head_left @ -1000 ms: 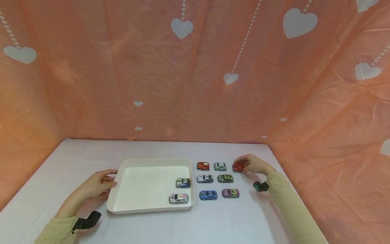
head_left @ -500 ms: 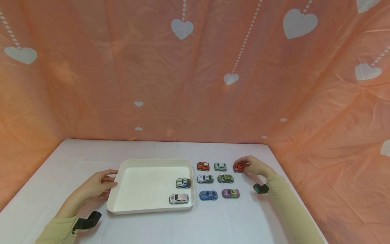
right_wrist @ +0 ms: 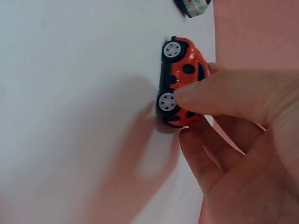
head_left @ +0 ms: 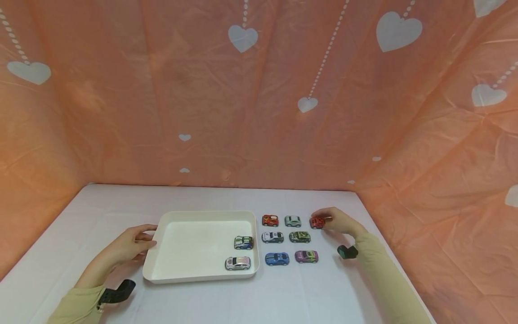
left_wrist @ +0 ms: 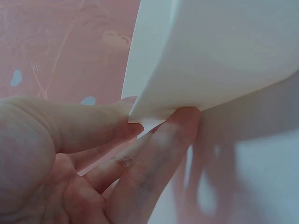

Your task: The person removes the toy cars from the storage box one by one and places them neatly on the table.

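My left hand pinches the left rim of a shallow white tray. In the left wrist view its thumb lies at the rim of the tray and a finger presses the outer wall. Far right, my right hand holds a red toy car with black spots, between thumb and fingers. The right wrist view has the thumb on the side of the red toy car, whose wheels are at or near the tabletop. Inside the tray's right side sit a green-and-blue toy car and a silver toy car.
Between tray and right hand, several toy cars stand in rows: orange-red, pale green, white, green, blue and purple. An orange curtain with hearts rises behind the white table.
Both hands keep their places, the left at the tray and the right on the red toy car. The red toy car shifts very slightly right over the first half second.
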`<state>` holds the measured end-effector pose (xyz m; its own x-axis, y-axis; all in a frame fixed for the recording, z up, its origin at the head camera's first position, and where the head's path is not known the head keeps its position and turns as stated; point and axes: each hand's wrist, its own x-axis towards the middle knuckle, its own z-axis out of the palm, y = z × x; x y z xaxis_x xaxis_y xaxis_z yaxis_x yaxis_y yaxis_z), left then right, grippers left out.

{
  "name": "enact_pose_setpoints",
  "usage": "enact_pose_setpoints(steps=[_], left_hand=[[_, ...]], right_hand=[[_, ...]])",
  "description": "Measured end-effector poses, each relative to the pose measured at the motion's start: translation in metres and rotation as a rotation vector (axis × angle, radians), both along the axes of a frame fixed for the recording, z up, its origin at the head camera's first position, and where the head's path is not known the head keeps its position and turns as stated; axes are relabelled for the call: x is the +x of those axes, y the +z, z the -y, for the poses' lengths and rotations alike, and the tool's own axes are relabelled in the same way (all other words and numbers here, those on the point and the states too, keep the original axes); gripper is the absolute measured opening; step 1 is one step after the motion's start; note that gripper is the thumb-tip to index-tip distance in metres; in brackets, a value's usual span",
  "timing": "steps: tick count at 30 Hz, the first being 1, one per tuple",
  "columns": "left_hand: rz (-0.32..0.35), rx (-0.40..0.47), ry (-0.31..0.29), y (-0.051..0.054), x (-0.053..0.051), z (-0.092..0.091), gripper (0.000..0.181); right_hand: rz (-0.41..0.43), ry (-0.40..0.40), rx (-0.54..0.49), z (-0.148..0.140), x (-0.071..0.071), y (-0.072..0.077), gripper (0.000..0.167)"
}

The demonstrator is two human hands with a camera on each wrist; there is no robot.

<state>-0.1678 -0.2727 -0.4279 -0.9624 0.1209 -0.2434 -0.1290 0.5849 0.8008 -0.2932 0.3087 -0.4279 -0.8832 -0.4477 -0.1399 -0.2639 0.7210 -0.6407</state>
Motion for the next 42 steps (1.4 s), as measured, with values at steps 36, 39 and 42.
enact_pose_setpoints(steps=[36, 39, 42], left_hand=[[-0.012, 0.001, 0.002, 0.001, 0.000, 0.000, 0.054], [-0.013, 0.009, -0.002, 0.000, 0.000, 0.000, 0.054], [-0.014, 0.015, 0.002, -0.001, 0.000, 0.000, 0.054]], right_hand=[[-0.078, 0.277, -0.204, 0.081, 0.033, 0.063, 0.044], [-0.070, 0.282, -0.208, 0.090, 0.034, 0.065, 0.045], [-0.055, 0.292, -0.213, 0.096, 0.034, 0.064, 0.046]])
